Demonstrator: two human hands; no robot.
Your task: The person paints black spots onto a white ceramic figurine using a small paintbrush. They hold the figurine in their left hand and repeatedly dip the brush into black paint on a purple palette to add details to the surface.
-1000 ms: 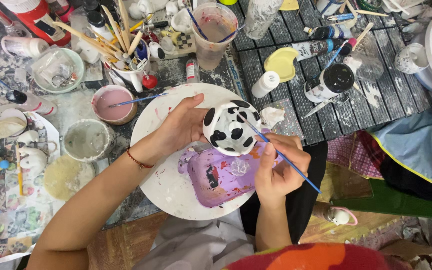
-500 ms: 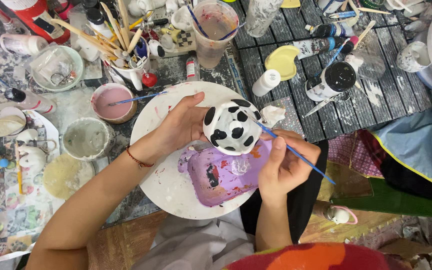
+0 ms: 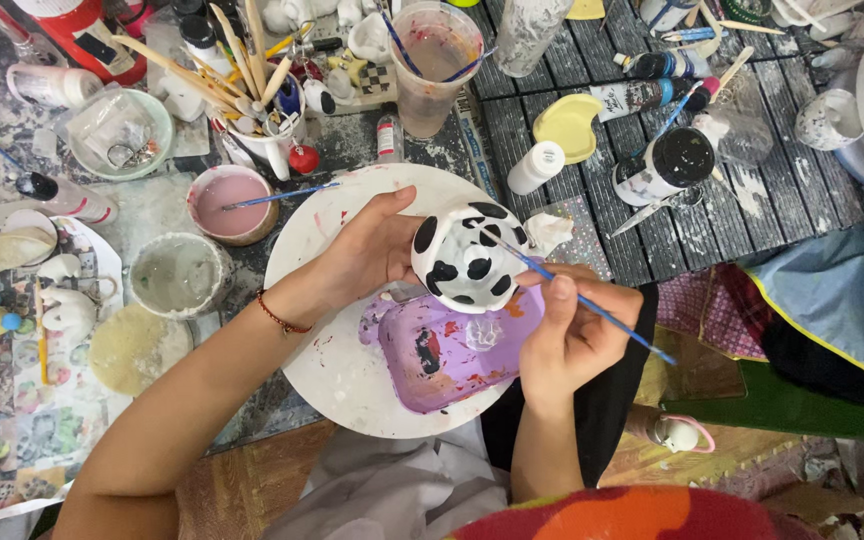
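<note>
My left hand (image 3: 372, 250) holds a round white ceramic piece with black spots (image 3: 467, 260) above a white round board (image 3: 332, 370). A red cord sits on that wrist. My right hand (image 3: 577, 335) grips a thin blue paintbrush (image 3: 592, 305), its tip touching the top of the spotted piece. Under the piece lies a purple paint tray (image 3: 442, 355) smeared with red, black and white paint.
A pink paint bowl (image 3: 227, 200) with a brush, a grey bowl (image 3: 177, 275), a cup full of brushes (image 3: 252, 90), a murky water cup (image 3: 437, 60), paint bottles (image 3: 667, 165) and a yellow palette (image 3: 570, 125) crowd the table. Another person's blue apron (image 3: 842, 300) is at right.
The view has shifted slightly. My right hand has moved the brush tip a little across the top of the spotted piece, which my left hand keeps holding.
</note>
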